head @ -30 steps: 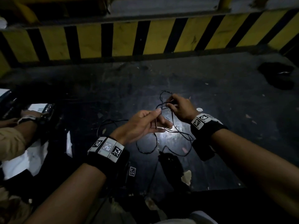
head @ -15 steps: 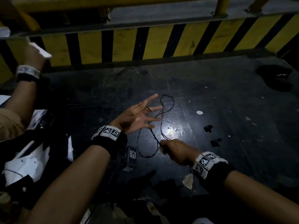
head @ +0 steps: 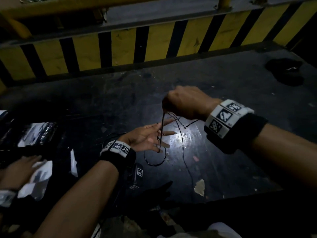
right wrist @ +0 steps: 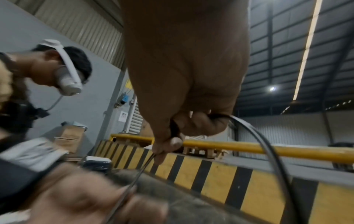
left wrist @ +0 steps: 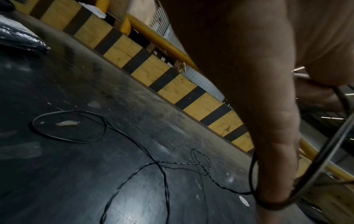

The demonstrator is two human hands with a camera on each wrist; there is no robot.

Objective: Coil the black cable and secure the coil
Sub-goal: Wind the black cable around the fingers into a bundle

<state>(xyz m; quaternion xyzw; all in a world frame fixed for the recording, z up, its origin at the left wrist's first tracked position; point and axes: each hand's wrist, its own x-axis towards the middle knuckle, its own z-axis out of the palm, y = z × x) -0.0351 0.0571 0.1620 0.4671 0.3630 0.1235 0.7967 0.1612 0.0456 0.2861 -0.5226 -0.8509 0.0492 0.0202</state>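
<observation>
1. While the left hand (head: 147, 137) stays low over the dark tabletop (head: 240, 152), palm up and fingers spread straight, a few turns of the black cable (head: 161, 133) run across those fingers, looped round them like a bobbin.
2. Held this way, the wound part has its long axis running up and slightly away from me, from the lower fingers to the right hand (head: 185, 103) above.
3. That right hand is a closed fist, thumb and forefinger pinching the cable where it comes up taut; the right wrist view shows the strand clamped under the thumb.
4. Loose cable trails down from the fist, curls in an open loop on the table just below the left hand, and one long tail runs toward the near edge.
5. Off to the left, another person's hand (head: 18, 167) rests on white packets (head: 39, 177).
6. Farther back on the right lies a black heap (head: 284, 73); I cannot tell what it is.
7. Beyond everything stands the yellow-and-black striped barrier (head: 154, 45).
</observation>
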